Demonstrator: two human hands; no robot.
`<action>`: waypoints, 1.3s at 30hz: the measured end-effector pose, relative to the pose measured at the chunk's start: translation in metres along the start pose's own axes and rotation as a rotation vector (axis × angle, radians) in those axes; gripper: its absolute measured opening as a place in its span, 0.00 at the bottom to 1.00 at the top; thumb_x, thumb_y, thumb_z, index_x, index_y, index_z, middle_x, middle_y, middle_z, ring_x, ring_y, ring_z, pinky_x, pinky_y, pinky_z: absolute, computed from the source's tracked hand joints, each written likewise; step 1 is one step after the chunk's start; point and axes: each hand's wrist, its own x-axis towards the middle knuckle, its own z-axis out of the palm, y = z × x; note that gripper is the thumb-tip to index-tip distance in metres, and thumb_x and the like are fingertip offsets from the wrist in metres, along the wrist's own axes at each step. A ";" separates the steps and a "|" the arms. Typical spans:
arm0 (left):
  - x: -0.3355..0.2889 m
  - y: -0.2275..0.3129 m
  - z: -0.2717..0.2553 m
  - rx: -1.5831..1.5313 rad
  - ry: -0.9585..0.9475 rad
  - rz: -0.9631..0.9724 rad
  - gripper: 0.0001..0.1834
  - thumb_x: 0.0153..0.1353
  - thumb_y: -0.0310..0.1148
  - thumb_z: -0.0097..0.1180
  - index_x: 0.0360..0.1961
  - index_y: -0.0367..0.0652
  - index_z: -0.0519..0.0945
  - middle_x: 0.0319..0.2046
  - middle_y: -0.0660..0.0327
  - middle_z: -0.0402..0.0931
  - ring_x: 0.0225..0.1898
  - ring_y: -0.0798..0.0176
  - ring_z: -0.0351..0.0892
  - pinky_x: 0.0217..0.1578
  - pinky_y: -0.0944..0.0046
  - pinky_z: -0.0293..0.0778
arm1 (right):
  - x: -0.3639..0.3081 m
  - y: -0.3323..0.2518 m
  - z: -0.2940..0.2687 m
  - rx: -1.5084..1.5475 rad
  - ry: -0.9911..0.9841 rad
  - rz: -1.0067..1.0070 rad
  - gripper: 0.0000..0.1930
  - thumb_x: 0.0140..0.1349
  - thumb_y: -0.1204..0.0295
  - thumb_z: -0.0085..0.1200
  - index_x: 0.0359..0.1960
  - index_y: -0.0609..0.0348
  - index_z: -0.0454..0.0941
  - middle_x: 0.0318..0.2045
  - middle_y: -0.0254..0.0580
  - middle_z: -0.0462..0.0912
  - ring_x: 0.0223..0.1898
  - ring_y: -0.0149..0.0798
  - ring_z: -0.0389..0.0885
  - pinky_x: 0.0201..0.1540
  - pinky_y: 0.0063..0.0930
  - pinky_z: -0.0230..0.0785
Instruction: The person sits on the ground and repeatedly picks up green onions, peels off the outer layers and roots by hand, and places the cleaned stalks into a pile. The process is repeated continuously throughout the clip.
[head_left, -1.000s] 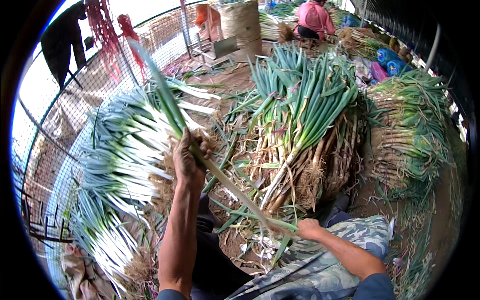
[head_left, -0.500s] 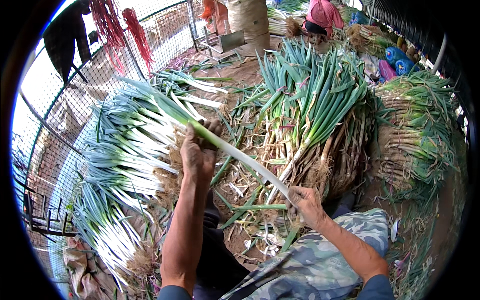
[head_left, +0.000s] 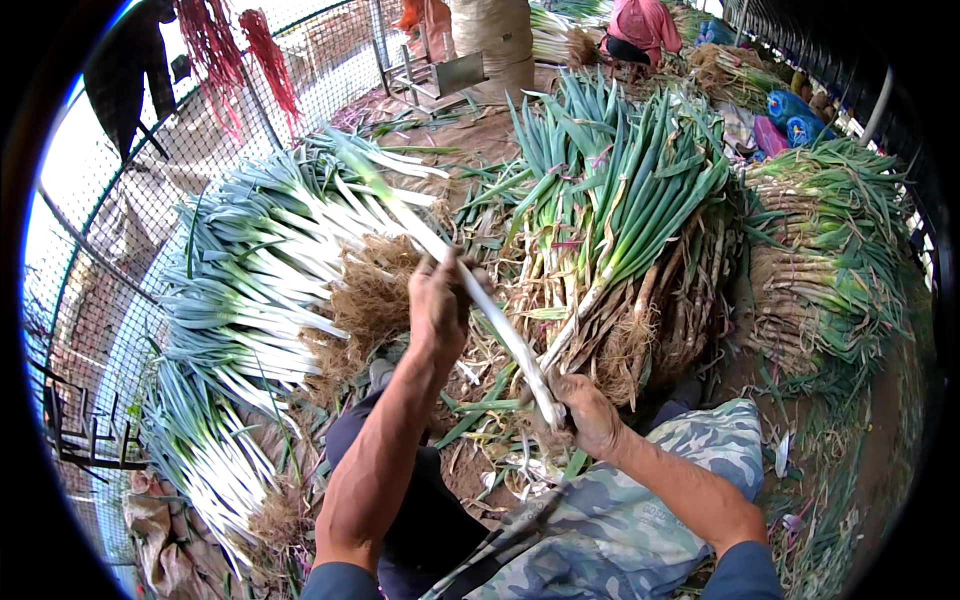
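Note:
A long green onion (head_left: 410,222) with a white stalk slants across in front of me, its leaves to the upper left and its root end to the lower right. My left hand (head_left: 438,308) is closed around the middle of the white stalk. My right hand (head_left: 590,412) is closed at the root end, its fingertips partly hidden behind the stalk. Left of my hands, a row of cleaned green onions (head_left: 270,290) lies with white stalks and brown roots (head_left: 375,290) toward me. Beyond my right hand stands a tied bundle of unpeeled green onions (head_left: 630,220) with dry brown skins.
A camouflage cloth (head_left: 640,510) covers my lap. Peeled skins (head_left: 525,470) litter the ground between my legs. More onion bundles (head_left: 820,270) are stacked at right. A mesh fence (head_left: 110,280) runs along the left. At the back are a metal stand (head_left: 450,75) and a person in pink (head_left: 645,30).
My left hand has moved right and down along the stalk. The onion is steeper, its root end lower, and my right hand has shifted slightly left and down.

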 end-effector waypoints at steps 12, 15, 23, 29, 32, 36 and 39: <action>0.044 0.074 -0.099 -0.319 0.187 0.340 0.15 0.70 0.39 0.41 0.41 0.35 0.67 0.23 0.63 0.66 0.18 0.69 0.62 0.17 0.70 0.61 | -0.077 0.101 -0.075 -1.906 -0.088 0.671 0.10 0.51 0.73 0.47 0.26 0.63 0.81 0.31 0.54 0.83 0.36 0.52 0.83 0.39 0.44 0.73; 0.025 0.070 -0.084 -0.277 0.222 0.311 0.17 0.70 0.41 0.42 0.42 0.35 0.67 0.24 0.62 0.66 0.17 0.69 0.63 0.16 0.71 0.60 | -0.063 0.091 -0.077 -1.981 -0.079 0.318 0.12 0.53 0.66 0.54 0.34 0.62 0.81 0.32 0.51 0.81 0.35 0.54 0.81 0.38 0.46 0.72; -0.031 0.090 -0.097 -0.183 0.255 0.414 0.14 0.66 0.40 0.50 0.40 0.39 0.70 0.23 0.61 0.69 0.16 0.68 0.67 0.14 0.70 0.63 | -0.011 0.032 0.009 -1.266 0.065 -0.136 0.15 0.57 0.67 0.58 0.42 0.64 0.78 0.30 0.49 0.80 0.31 0.41 0.79 0.37 0.29 0.70; -0.052 0.062 -0.090 -0.162 0.396 0.387 0.10 0.64 0.36 0.53 0.41 0.41 0.74 0.25 0.63 0.71 0.18 0.68 0.69 0.17 0.68 0.71 | 0.000 0.041 0.053 -1.104 -0.008 -0.114 0.11 0.58 0.68 0.56 0.37 0.64 0.80 0.26 0.51 0.79 0.28 0.39 0.80 0.32 0.32 0.68; -0.062 0.069 -0.074 -0.284 0.346 0.405 0.10 0.64 0.36 0.54 0.40 0.40 0.73 0.24 0.64 0.71 0.16 0.68 0.68 0.16 0.69 0.66 | -0.003 0.056 0.032 -1.447 -0.169 -0.233 0.10 0.54 0.66 0.56 0.25 0.61 0.77 0.21 0.55 0.76 0.25 0.55 0.77 0.28 0.43 0.67; -0.086 0.131 -0.095 -0.250 0.297 0.463 0.17 0.67 0.42 0.48 0.42 0.36 0.71 0.26 0.60 0.68 0.18 0.69 0.66 0.17 0.69 0.65 | -0.029 0.072 0.004 -1.749 -0.206 0.092 0.08 0.50 0.67 0.55 0.28 0.58 0.81 0.25 0.53 0.80 0.31 0.56 0.79 0.36 0.47 0.70; -0.130 0.168 -0.140 -0.112 0.345 0.561 0.19 0.69 0.42 0.42 0.45 0.32 0.69 0.28 0.59 0.68 0.18 0.72 0.66 0.15 0.75 0.66 | -0.028 0.068 -0.002 -1.731 -0.164 0.131 0.10 0.51 0.67 0.55 0.30 0.60 0.80 0.26 0.54 0.80 0.32 0.57 0.78 0.37 0.47 0.70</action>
